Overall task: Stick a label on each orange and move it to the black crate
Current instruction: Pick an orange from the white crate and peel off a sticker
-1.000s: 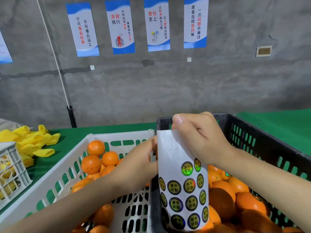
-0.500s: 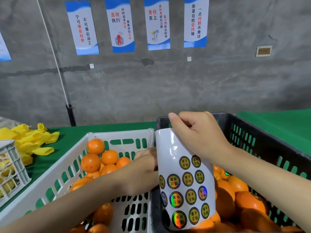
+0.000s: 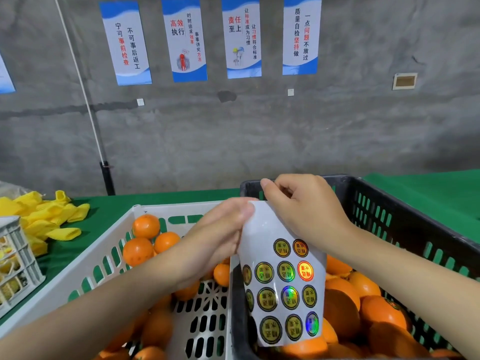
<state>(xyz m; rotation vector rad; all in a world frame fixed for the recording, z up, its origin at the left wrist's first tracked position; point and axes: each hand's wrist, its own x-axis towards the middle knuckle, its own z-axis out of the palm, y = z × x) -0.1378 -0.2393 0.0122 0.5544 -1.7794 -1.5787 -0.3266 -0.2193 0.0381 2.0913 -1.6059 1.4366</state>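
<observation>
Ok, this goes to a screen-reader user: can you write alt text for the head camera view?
A person's right hand holds a sheet of round labels by its top edge over a black crate of oranges, while the left hand touches the sheet's upper left edge. A white crate with more oranges sits to the left on a green table.

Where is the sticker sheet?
Head view, centre right: the sticker sheet hangs from the right hand over the left edge of the black crate, left hand touching its top.
</observation>
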